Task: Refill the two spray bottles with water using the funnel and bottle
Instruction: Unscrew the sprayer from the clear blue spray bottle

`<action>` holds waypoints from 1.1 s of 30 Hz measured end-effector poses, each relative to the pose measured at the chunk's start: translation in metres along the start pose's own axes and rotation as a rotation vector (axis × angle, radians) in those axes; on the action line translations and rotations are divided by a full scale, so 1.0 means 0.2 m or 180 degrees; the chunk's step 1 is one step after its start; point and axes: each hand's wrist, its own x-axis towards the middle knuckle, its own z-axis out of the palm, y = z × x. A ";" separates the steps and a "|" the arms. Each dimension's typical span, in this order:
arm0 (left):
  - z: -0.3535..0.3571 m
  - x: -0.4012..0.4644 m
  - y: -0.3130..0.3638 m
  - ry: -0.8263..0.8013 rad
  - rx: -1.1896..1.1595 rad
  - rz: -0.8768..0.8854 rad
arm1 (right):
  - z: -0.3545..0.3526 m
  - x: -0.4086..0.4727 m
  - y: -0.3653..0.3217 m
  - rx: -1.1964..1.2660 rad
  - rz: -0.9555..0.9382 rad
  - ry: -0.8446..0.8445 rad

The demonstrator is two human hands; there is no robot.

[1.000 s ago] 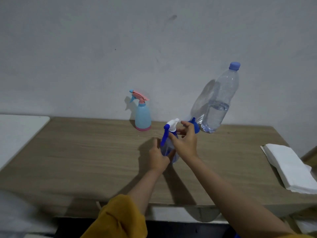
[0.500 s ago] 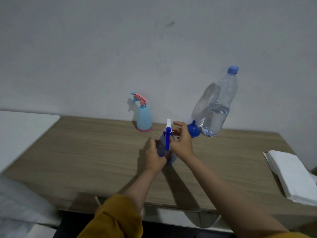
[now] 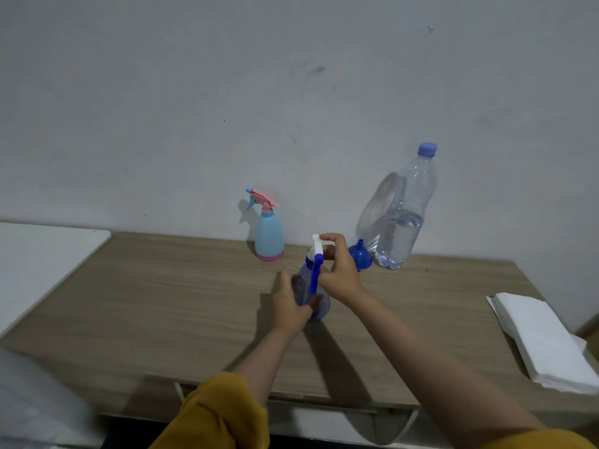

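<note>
We steady the blue spray bottle (image 3: 309,291) in our left hand (image 3: 289,307) while our right hand (image 3: 337,273) grips its trigger head (image 3: 316,249), apparently unscrewing it; next, fit the funnel (image 3: 359,256).

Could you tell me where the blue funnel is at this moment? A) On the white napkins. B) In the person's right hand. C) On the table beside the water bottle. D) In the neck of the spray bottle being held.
C: the blue funnel sits on the table next to the water bottle, behind the right hand, which grips the spray head of the clear blue spray bottle.
</note>
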 end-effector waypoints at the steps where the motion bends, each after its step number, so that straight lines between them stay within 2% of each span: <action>1: 0.00 0.01 -0.01 -0.0001 -0.0016 0.0012 | 0.00 0.01 0.00 0.0011 0.0012 -0.0034; 7: -0.01 0.02 -0.02 -0.0080 -0.0088 0.0098 | -0.02 0.03 -0.02 0.0082 0.0018 -0.0205; 13: 0.00 0.03 -0.05 -0.0014 -0.0151 0.0043 | -0.07 0.09 -0.13 -0.0056 -0.0192 0.0067; 21: 0.00 0.02 -0.04 -0.0073 -0.0124 0.0110 | -0.27 0.15 -0.50 -0.0072 -0.0966 0.0829; 25: 0.01 0.04 -0.06 0.0033 -0.0145 0.0159 | -0.42 0.18 -0.63 -0.0029 -0.1136 0.1208; 29: 0.02 0.04 -0.07 0.0132 -0.0141 0.0186 | -0.57 0.18 -0.61 -0.0373 -0.0840 0.1228; 33: 0.02 0.04 -0.07 0.0077 -0.0087 0.0184 | -0.63 0.15 -0.36 -0.1228 0.0089 0.0744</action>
